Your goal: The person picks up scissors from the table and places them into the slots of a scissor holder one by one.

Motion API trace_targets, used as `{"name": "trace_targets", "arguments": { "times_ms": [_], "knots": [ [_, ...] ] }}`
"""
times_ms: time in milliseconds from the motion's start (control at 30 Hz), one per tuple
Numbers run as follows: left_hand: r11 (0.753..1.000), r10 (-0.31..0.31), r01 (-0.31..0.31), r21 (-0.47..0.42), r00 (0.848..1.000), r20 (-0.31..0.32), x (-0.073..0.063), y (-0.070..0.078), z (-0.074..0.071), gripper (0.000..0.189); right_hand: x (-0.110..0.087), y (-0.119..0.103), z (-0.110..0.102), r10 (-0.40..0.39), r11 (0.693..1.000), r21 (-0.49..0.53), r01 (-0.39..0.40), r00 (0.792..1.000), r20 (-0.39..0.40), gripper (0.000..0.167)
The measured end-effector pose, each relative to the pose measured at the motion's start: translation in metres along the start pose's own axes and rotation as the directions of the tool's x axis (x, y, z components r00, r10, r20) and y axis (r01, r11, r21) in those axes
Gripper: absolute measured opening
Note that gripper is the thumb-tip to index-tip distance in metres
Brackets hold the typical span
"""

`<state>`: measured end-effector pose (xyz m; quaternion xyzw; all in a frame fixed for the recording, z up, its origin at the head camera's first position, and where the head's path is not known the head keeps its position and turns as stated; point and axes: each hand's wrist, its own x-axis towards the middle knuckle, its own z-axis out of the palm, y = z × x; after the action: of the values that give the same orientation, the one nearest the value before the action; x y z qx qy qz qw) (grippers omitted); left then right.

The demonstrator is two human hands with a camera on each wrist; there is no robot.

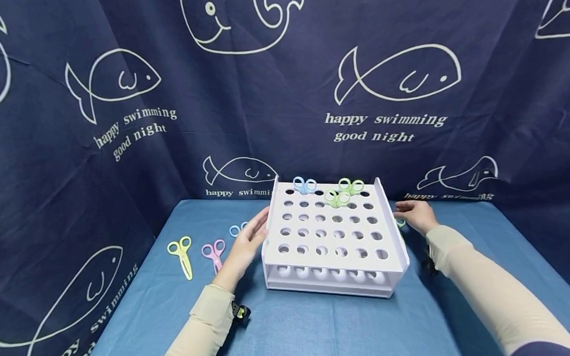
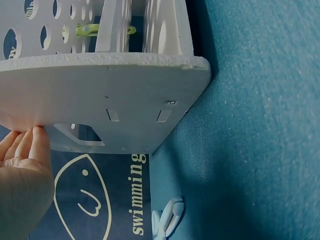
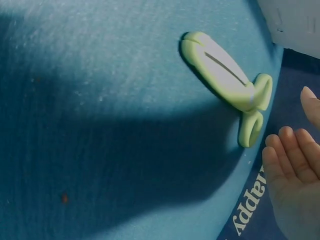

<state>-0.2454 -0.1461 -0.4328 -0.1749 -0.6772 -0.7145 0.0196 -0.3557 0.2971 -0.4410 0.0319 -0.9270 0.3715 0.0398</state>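
Observation:
A white rack (image 1: 334, 262) with rows of round holes stands mid-table. A blue-handled pair of scissors (image 1: 305, 191) and two green-handled pairs, one green pair (image 1: 350, 191) behind the other green pair (image 1: 337, 202), stand in its back holes. My left hand (image 1: 244, 247) rests its fairly straight fingers against the rack's left side panel (image 2: 135, 90). To the right of the rack, my right hand (image 1: 418, 215) hovers with fingers extended and thumb apart, holding nothing. Just beside that hand, light green scissors (image 3: 225, 75) lie on the cloth, mostly hidden by the rack in the head view.
Left of the rack lie yellow scissors (image 1: 183, 254), pink scissors (image 1: 214, 254) and blue scissors (image 1: 235, 231), the last two partly covered by the left hand and arm. A blue cloth (image 1: 325, 330) covers the table. Dark printed curtains (image 1: 269, 107) hang behind and at the sides.

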Motion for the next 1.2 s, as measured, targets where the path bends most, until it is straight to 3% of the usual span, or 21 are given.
{"name": "trace_targets", "arguments": {
  "times_ms": [400, 667, 1200],
  "knots": [
    [1.0, -0.01, 0.01, -0.002, 1.0, 0.0, 0.0, 0.0, 0.0, 0.05, 0.001, 0.009, 0.006, 0.078, 0.996, -0.048, -0.075, 0.994, 0.078, 0.052],
    [1.0, 0.002, -0.002, -0.007, 1.0, -0.002, 0.0, 0.0, 0.0, 0.051, 0.007, 0.011, 0.006, 0.038, 0.982, -0.186, -0.016, 0.993, 0.115, 0.055],
    [1.0, -0.001, 0.001, -0.017, 1.0, -0.004, 0.0, -0.001, 0.0, 0.051, 0.004, 0.015, 0.008, 0.044, 0.983, -0.184, -0.028, 0.996, 0.082, 0.055]
  ]
}}
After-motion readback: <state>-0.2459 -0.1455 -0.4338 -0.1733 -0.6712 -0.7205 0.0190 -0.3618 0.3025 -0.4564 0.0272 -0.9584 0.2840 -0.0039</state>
